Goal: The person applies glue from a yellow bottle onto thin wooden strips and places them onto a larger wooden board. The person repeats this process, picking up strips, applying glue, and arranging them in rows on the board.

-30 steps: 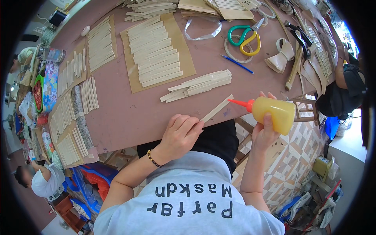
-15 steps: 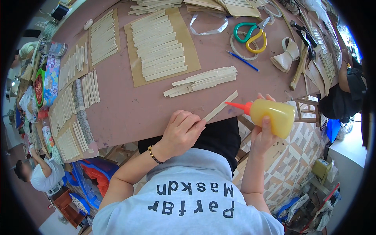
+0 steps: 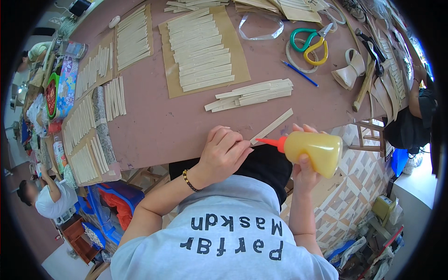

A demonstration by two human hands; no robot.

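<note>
My left hand [image 3: 224,151], fingers closed, pinches the near end of a thin pale strip [image 3: 275,123] at the table's front edge. The strip slants away to the right. My right hand [image 3: 305,170] is wrapped round a squeeze bottle [image 3: 315,149] of yellow liquid, tilted on its side. Its red nozzle [image 3: 269,142] points left, with the tip at the strip's near end, close to my left fingertips. Whether the tip touches the strip or liquid comes out, I cannot tell. Beyond the strip lies a loose pile of similar strips [image 3: 252,95].
Rows of strips lie on a brown paper sheet [image 3: 242,70] and on more sheets at the left. Farther right are scissors [image 3: 309,44], a tape roll [image 3: 294,56], a blue pencil [image 3: 301,73] and a hammer [image 3: 363,88]. Another person [image 3: 56,193] is at the far left.
The bottle's nozzle has moved down along the strip, from near its far end to its near end by my left fingers. The whole view has shifted slightly.
</note>
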